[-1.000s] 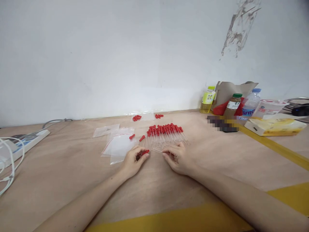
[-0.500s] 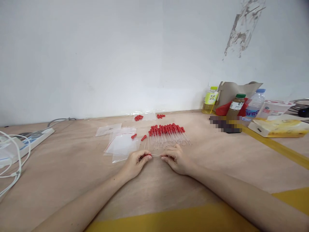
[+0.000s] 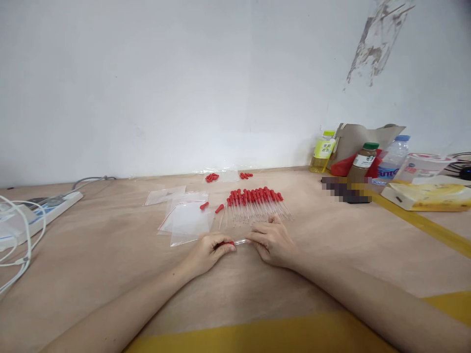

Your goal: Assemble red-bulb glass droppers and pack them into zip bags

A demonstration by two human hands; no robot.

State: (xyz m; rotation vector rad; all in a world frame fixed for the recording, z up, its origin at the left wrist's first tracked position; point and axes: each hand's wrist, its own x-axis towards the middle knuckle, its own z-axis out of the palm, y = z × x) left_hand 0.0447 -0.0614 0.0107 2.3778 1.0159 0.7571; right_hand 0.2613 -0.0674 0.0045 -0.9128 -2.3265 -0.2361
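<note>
Between my two hands lies a clear glass dropper tube (image 3: 241, 241) with a red rubber bulb (image 3: 231, 243) at its left end. My left hand (image 3: 213, 251) is closed round the bulb, which its fingers mostly cover. My right hand (image 3: 270, 242) pinches the tube's other end, whose tip is hidden. Just beyond my hands, a row of droppers (image 3: 255, 197) lies side by side, red bulbs pointing to the wall. A loose red bulb (image 3: 204, 205) rests on clear zip bags (image 3: 191, 223) to the left, and another bulb (image 3: 219, 209) lies beside them.
Two small heaps of red bulbs, one (image 3: 212, 177) left and one (image 3: 246, 175) right, lie by the wall. A power strip (image 3: 55, 213) with white cables stands far left. Bottles (image 3: 362, 164), a tissue pack (image 3: 429, 196) and a dark pixelated object (image 3: 346, 189) are at right.
Both hands have come slightly nearer to me with the dropper between them. My right hand has tilted a little, and the view has shifted slightly.
</note>
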